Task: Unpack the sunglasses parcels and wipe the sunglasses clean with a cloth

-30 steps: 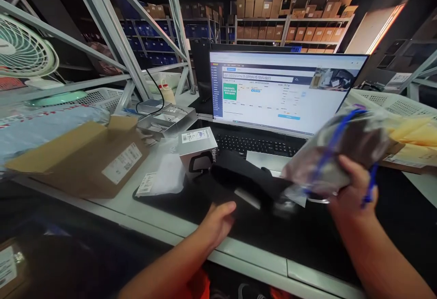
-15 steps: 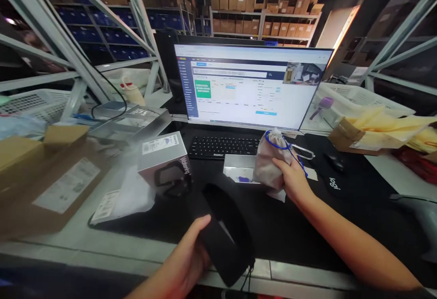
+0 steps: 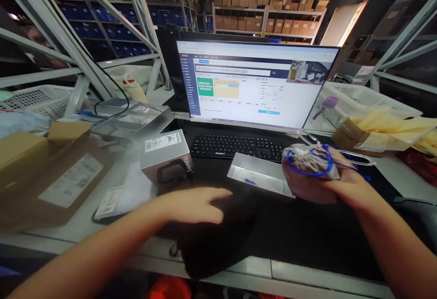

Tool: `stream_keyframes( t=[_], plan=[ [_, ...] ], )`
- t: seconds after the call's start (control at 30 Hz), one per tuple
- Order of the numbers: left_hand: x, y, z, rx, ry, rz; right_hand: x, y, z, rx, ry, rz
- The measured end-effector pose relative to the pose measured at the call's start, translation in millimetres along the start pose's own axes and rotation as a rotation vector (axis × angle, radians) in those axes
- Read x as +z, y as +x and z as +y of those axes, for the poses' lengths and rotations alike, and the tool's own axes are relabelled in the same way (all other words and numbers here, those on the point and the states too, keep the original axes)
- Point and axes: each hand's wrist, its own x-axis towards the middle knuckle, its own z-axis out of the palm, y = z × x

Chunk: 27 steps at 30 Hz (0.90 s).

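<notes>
My right hand is wrapped around a grey drawstring pouch with a blue cord, its gathered top facing me. A pale loop sticks out beside that hand. At the centre front, my left hand has its thumb and fingers on a black pouch, which blends into the dark mat and hangs over the desk edge. Between the hands and the keyboard lies an open silver-white box part with a purple mark inside. Left of it stands a grey printed box with a label on top.
A monitor stands behind a black keyboard. At left are an opened cardboard carton and a white plastic packet. A white basket and a box of yellow envelopes sit at right. A red object is below the desk edge.
My right hand has carried the grey pouch right and nearer, tipping its top towards me. My left hand has moved forward and turned palm down, and the black pouch has shifted left. The box part shows more.
</notes>
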Motion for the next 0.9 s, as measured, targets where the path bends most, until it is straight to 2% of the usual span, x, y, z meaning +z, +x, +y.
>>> stream_keyframes(
  t=[0.07, 0.13, 0.17, 0.27, 0.33, 0.4, 0.53, 0.57, 0.63, 0.7, 0.8, 0.9],
  plan=[
    [12.7, 21.2, 11.4, 0.114, 0.222, -0.072, -4.6, -0.6, -5.5, -0.065, 0.007, 0.086],
    [28.8, 40.2, 14.7, 0.259, 0.374, -0.09, -7.2, -1.2, -7.6, -0.1, -0.018, 0.116],
    [36.7, 48.1, 14.1, 0.329, 0.438, -0.063, -8.0, -2.4, -8.1, -0.112, -0.047, 0.083],
    [53.9, 61.6, 9.6, 0.431, 0.679, 0.122, -6.3, -11.8, -12.9, -0.116, -0.15, -0.181],
    [58.3, 60.1, 7.7, 0.437, 0.814, 0.219, 0.4, -21.4, -21.7, -0.127, -0.191, -0.297],
    [58.1, 50.4, 8.1, 0.47, 0.846, 0.285, 11.1, -30.2, -34.1, -0.151, -0.213, -0.334],
    [50.6, 20.9, 17.4, 0.723, 0.639, 0.549, 36.6, -37.6, -57.4, -0.174, -0.229, -0.431],
    [48.2, 14.9, 21.1, 0.777, 0.552, 0.58, 42.9, -37.0, -60.7, -0.187, -0.232, -0.458],
    [42.9, 7.5, 28.1, 0.814, 0.368, 0.543, 54.9, -34.0, -63.7, -0.252, -0.238, -0.483],
    [37.0, 6.2, 32.2, 0.777, 0.25, 0.434, 65.6, -29.9, -63.1, -0.352, -0.244, -0.496],
    [27.7, 10.4, 30.2, 0.715, 0.324, 0.333, 77.9, -24.4, -62.1, -0.44, -0.242, -0.514],
    [19.9, 14.2, 21.7, 0.678, 0.483, 0.299, 83.8, -22.8, -65.5, -0.428, -0.222, -0.533]
  ],
)
